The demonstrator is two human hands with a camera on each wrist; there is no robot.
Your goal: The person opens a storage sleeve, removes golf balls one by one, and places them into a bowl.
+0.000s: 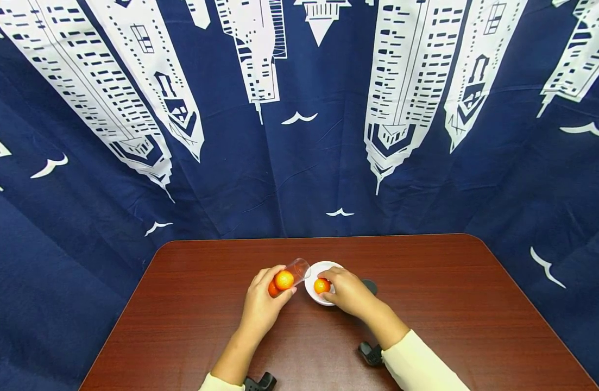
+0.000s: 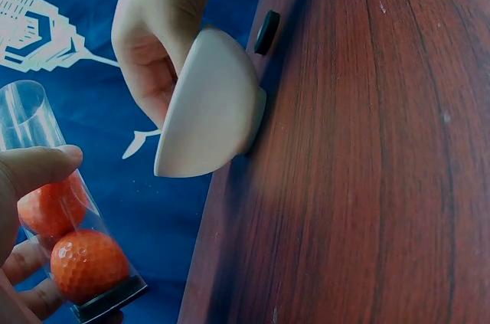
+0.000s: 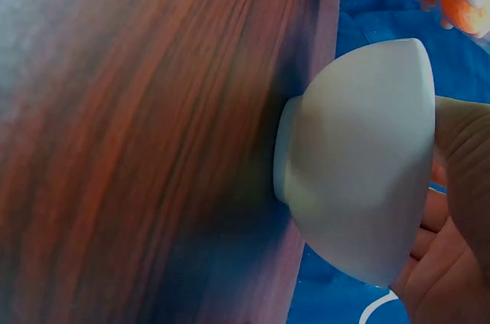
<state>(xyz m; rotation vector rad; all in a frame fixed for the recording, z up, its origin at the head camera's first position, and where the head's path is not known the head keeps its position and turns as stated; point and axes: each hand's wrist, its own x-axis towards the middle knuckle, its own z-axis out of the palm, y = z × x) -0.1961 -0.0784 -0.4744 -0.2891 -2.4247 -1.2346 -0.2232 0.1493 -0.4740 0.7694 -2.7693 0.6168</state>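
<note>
My left hand [image 1: 262,304] grips a clear plastic tube [image 1: 300,267], tilted with its open end toward the bowl. Inside the tube are two orange golf balls [image 2: 90,266], one against the other, above a black end cap [image 2: 111,299]. A white bowl [image 1: 310,292] stands on the table just right of the tube's mouth. Over its rim reaches my right hand [image 1: 350,293], finger and thumb pinching another orange golf ball [image 1: 321,286] within the bowl. In both wrist views the bowl's wall hides most of those fingertips.
A dark round cap [image 1: 370,286] lies on the brown wooden table [image 1: 426,266], right of the bowl and partly behind my right hand. Beyond the table's far edge hangs a blue cloth [image 1: 304,179] printed with white buildings and birds.
</note>
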